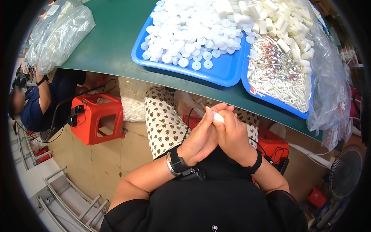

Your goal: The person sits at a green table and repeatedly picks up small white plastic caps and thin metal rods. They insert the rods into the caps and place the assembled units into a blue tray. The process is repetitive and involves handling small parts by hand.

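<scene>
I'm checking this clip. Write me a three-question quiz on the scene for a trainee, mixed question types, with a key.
1. Multiple choice: which pieces lie nearest the person in the left blue tray?
A) red rods
B) round white discs
C) green blocks

2. True or false: the right hand is reaching into a tray.

3. Fill in: the stool to the left of the patterned trousers is ____ in colour.

Key:
1. B
2. False; it holds a small white piece close to the left hand, below the edge of the green table in the picture.
3. Red
</scene>
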Motion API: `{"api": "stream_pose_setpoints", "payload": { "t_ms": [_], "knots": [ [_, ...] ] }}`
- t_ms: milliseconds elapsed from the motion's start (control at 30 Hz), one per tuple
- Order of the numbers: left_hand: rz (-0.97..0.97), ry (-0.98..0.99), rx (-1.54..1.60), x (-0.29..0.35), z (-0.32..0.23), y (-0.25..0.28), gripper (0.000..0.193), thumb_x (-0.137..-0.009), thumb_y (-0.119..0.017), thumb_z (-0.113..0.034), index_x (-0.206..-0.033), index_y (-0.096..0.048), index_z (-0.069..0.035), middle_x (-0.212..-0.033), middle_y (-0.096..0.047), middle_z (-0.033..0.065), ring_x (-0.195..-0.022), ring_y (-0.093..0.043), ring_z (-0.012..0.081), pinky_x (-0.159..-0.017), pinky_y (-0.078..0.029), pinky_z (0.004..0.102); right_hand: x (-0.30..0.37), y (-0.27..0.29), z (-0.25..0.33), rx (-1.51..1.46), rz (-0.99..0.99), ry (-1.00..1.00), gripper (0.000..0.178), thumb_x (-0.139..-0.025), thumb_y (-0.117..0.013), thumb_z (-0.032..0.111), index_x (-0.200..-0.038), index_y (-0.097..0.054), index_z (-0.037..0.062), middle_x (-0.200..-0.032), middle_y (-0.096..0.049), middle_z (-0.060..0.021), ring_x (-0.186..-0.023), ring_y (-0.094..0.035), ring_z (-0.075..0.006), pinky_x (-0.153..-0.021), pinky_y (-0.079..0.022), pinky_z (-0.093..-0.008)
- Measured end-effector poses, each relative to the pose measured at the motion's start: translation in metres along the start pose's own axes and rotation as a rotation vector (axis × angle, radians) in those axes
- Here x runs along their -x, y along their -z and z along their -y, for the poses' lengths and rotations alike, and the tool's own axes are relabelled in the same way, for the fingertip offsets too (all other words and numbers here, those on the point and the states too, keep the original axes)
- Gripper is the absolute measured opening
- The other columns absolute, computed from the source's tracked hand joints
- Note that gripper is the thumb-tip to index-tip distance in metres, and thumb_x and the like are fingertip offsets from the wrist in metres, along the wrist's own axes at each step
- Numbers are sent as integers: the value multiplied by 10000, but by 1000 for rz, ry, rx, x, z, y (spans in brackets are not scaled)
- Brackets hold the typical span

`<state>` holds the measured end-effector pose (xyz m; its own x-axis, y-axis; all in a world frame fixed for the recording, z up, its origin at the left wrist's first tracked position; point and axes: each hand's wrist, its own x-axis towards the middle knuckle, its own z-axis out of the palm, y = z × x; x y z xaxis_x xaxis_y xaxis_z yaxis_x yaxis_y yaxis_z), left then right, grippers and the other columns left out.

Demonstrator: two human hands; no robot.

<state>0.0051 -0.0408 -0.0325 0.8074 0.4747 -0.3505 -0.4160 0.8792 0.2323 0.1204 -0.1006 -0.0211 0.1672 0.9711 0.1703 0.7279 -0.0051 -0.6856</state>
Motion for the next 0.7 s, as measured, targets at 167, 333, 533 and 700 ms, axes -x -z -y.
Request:
{"api": "stream_pose_setpoints", "payload": {
  "t_ms": [167,333,533,700],
  "knots": [
    [-45,34,-168,1,-13,-1,571,-1040,-302,-515,-1415,-398,-96,-1449,-445,84,-1345,-427,264,-1130,-348,422,-2,3,-3,-191,44,4,299,-943,-571,105,-1209,-476,5,-879,-638,-227,-760,-629,-450,-646,-509,-502],
    [-43,-35,-247,3,6,9,611,-1036,-275,-543,-1448,-352,-100,-1466,-434,87,-1341,-436,241,-1125,-348,406,0,5,-3,-166,166,-52,254,-963,-545,104,-1191,-492,5,-925,-650,-239,-810,-636,-443,-660,-501,-486],
    [-89,66,-254,3,-4,12,600,-1045,-280,-525,-1458,-343,-94,-1466,-435,99,-1295,-472,221,-1079,-387,393,-5,10,-15,-670,379,-441,234,-1007,-534,179,-1165,-541,7,-877,-652,-117,-735,-651,-232,-618,-487,-363],
    [-78,114,-231,1,-16,13,565,-1060,-306,-470,-1446,-374,-64,-1445,-455,108,-1246,-506,218,-1043,-413,385,-1,9,-20,-756,392,-396,247,-1013,-528,199,-1152,-563,-1,-893,-636,-77,-729,-615,-153,-640,-482,-302]
  ]
}}
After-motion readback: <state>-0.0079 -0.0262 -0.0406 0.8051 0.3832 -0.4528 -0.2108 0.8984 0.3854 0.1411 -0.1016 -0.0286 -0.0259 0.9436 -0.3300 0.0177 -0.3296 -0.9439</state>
